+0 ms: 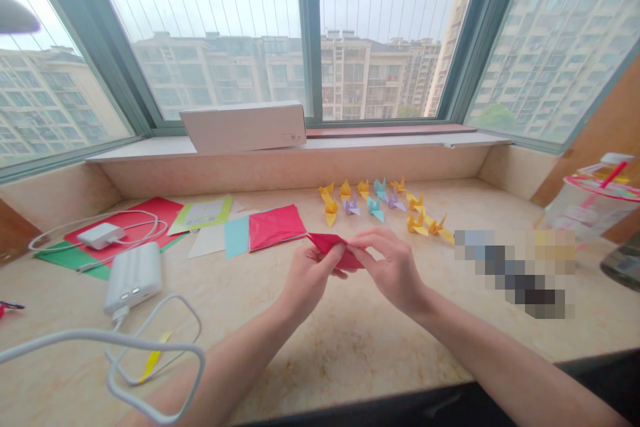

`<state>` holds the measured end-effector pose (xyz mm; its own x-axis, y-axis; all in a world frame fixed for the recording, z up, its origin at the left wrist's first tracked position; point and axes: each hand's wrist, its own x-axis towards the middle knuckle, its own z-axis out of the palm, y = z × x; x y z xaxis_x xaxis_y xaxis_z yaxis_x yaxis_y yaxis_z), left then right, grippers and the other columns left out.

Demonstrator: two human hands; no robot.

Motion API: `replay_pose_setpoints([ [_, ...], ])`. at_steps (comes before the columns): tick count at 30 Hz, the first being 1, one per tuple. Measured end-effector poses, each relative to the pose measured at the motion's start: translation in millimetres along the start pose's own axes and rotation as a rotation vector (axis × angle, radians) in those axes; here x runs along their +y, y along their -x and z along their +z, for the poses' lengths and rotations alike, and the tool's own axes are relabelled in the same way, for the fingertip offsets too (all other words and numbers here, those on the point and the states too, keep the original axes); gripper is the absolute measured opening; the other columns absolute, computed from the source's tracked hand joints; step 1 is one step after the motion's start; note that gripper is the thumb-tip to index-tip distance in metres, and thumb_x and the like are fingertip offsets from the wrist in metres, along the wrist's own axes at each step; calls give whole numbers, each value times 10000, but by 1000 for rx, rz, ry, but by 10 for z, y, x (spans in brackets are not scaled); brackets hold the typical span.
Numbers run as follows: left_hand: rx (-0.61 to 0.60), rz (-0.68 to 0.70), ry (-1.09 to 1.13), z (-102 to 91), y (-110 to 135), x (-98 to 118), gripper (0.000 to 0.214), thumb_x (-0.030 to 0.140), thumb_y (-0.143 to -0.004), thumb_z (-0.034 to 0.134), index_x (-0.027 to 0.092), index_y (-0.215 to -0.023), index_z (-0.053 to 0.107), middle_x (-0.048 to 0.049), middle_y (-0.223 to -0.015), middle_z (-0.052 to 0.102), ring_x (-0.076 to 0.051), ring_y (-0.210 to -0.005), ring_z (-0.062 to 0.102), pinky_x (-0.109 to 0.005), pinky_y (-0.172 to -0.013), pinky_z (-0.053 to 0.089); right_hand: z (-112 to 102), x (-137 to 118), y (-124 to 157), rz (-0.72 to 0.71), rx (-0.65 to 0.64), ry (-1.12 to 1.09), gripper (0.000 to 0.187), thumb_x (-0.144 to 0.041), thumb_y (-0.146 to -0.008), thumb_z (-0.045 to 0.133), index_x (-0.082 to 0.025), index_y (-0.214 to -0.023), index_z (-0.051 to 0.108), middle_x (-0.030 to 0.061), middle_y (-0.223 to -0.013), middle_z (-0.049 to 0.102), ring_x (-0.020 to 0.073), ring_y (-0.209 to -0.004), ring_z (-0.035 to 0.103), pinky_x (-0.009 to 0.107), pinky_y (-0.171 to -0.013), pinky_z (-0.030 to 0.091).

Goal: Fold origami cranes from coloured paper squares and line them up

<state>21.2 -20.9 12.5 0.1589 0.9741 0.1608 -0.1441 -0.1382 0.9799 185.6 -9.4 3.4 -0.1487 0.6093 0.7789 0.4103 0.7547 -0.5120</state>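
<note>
Between my two hands is a folded piece of red origami paper, lifted above the stone counter. My left hand pinches it from the left, thumb on top and fingers underneath. On the right, my right hand grips its other end between thumb and fingertips, which hide part of the folds. Just behind the left hand lies a stack of red paper sheets. Beyond the hands stand several folded paper cranes in yellow, blue and purple, among them a yellow crane and a blue crane.
A white power bank with a looping white cable lies at left, near a white charger on coloured sheets. A white box rests on the sill. At right stands a clear cup with a straw, near a blurred-out patch.
</note>
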Motion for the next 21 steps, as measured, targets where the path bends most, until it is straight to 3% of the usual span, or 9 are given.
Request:
replay_pose_setpoints([
  [4,50,5,12,4,9,18,281,378,-844,671,112,-775,733,-96,-727,764,-189,-652,717,-246,-579,554,-14,15,1,-125,-58,64,181,-167,-908,613,-233,-1020,739,68,-991,728,213,-913,666,388,-831,509],
  [13,52,43,48,0,8,14,308,422,-842,685,118,-820,729,-91,-767,765,-176,-647,704,-247,-572,554,-21,28,23,-147,-121,64,282,-160,-903,586,-220,-1143,720,94,-1092,695,229,-958,655,421,-862,516],
  [15,57,52,38,-6,2,5,294,408,-839,692,120,-796,724,-84,-734,759,-167,-622,692,-237,-547,543,-11,-1,7,-72,-103,-5,242,-178,-907,588,-215,-1092,741,92,-1053,699,227,-953,657,408,-851,525],
  [21,-5,70,-5,-16,-3,-1,305,411,-841,685,112,-808,735,-101,-718,757,-195,-647,704,-243,-532,527,30,-61,-39,336,-72,-314,150,-302,-856,692,-210,-952,762,46,-857,701,177,-748,639,332,-684,556],
])
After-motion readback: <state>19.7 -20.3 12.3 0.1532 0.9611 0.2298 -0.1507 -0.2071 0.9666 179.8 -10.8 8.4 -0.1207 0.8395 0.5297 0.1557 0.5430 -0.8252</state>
